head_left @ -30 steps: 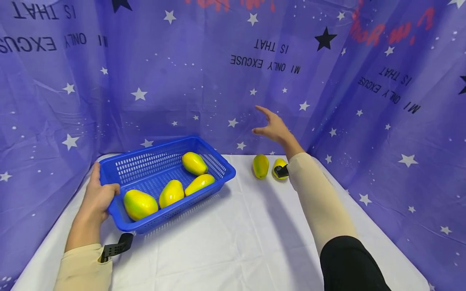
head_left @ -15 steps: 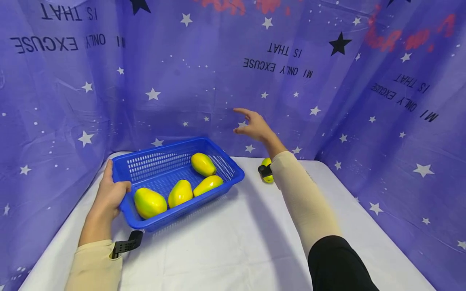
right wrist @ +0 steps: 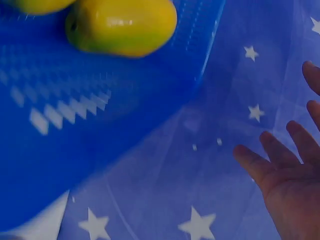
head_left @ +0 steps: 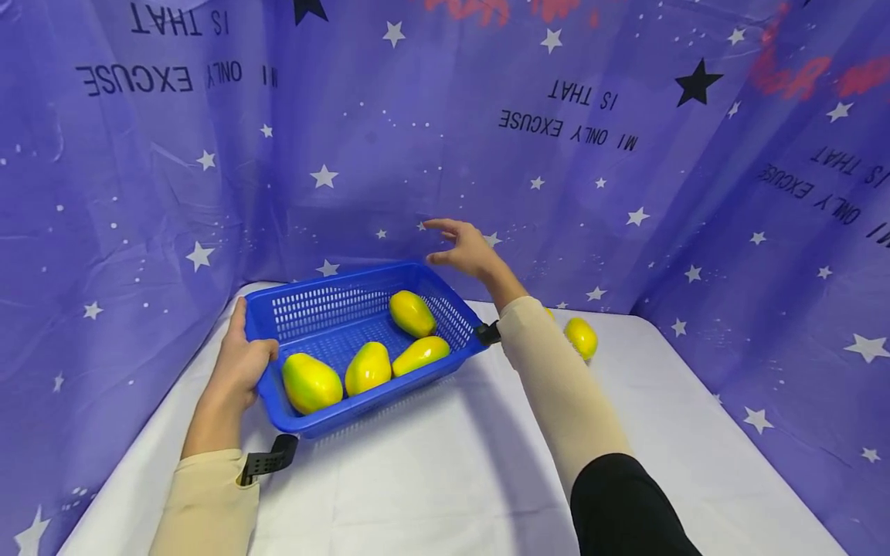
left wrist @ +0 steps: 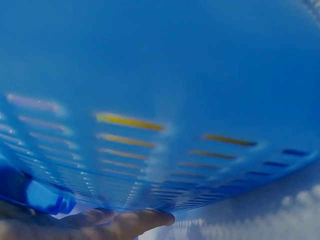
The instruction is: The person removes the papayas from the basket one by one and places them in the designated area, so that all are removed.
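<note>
Starry purple cloth [head_left: 417,116] hangs behind a desk [head_left: 417,486]. Left of centre, a slotted blue basket [head_left: 327,305] holds four glossy yellow-green fruits [head_left: 313,384]; the left hand [head_left: 239,367] grips its left end. Near mid-frame, the right hand [head_left: 464,249], fingers apart, holds nothing. Only the left wrist view shows yellow through the slots from outside.

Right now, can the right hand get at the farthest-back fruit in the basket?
Likely yes: the right hand looks empty, and nothing lies over that yellow fruit. Only the rim of the blue basket seems to stand between them.
</note>
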Demonstrator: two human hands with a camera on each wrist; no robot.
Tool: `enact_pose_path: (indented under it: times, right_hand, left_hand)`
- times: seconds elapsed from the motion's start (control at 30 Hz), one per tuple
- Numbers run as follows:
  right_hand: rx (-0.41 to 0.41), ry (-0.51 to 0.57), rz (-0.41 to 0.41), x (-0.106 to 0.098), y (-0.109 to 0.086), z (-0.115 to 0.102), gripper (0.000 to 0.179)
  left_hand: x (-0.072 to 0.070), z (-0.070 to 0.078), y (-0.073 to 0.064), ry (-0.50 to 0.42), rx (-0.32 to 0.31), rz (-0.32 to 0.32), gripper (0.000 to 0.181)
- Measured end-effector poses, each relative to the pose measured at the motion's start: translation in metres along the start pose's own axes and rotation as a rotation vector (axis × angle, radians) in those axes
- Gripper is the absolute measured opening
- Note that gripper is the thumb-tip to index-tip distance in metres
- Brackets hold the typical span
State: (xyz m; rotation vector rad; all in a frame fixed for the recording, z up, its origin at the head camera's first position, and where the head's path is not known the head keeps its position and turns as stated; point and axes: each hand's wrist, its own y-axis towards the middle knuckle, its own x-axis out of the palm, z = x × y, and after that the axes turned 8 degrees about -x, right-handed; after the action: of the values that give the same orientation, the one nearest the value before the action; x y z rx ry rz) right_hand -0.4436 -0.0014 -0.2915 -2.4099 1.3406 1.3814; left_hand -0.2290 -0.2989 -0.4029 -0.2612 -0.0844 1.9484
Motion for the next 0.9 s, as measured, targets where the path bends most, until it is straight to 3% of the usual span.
enact_pose_path:
  times: [0.2, 0.47, 0.6, 0.73, 0.9]
  right_hand:
    - [-0.061, 0.070, 0.004, 0.023, 0.012, 0.002, 0.053]
    - [-0.088, 0.205, -0.029, 0.042, 0.015, 0.021, 0.038]
    - [-0.065, 0.307, -0.114, 0.045, 0.013, 0.028, 0.038]
    - [0.027, 0.385, -0.245, 0.049, 0.010, 0.034, 0.049]
    - [0.106, 0.351, -0.344, 0.059, 0.007, 0.040, 0.055]
  left_hand:
    - [0.000, 0.001, -0.001, -0.008, -0.014, 0.031, 0.099]
    - [0.001, 0.000, -0.003, -0.002, 0.014, 0.016, 0.099]
    - [0.001, 0.001, -0.001, 0.001, 0.019, 0.021, 0.099]
    - [0.000, 0.002, 0.001, -0.001, 0.015, 0.018, 0.100]
    - [0.001, -0.001, 0.002, -0.011, 0.009, 0.013, 0.099]
